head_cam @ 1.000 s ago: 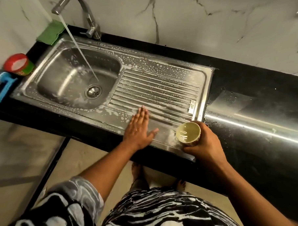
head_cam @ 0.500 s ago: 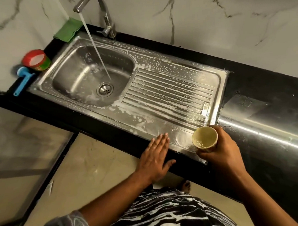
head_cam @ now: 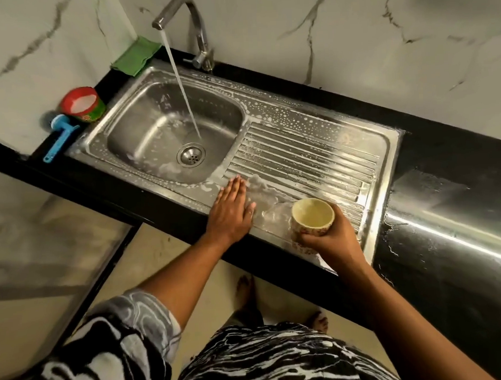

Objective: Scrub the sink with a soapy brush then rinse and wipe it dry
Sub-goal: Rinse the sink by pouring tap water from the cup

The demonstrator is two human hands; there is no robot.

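1. A glossy black surface [head_cam: 443, 158] runs along a white marble wall [head_cam: 352, 41] with grey veins.
2. Its right end is wet.
3. Below its front edge lies beige floor [head_cam: 165, 248], with bare feet [head_cam: 246, 293] on it.

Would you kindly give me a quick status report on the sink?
Left hand flat on sudsy drainboard. Right hand grips cup. Tap running into sink.

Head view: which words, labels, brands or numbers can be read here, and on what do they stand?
None can be read.
The red and green tub: its side carries a printed label, too blurred to read.
The cup in the right hand: patterned outside, no letters to be made out.
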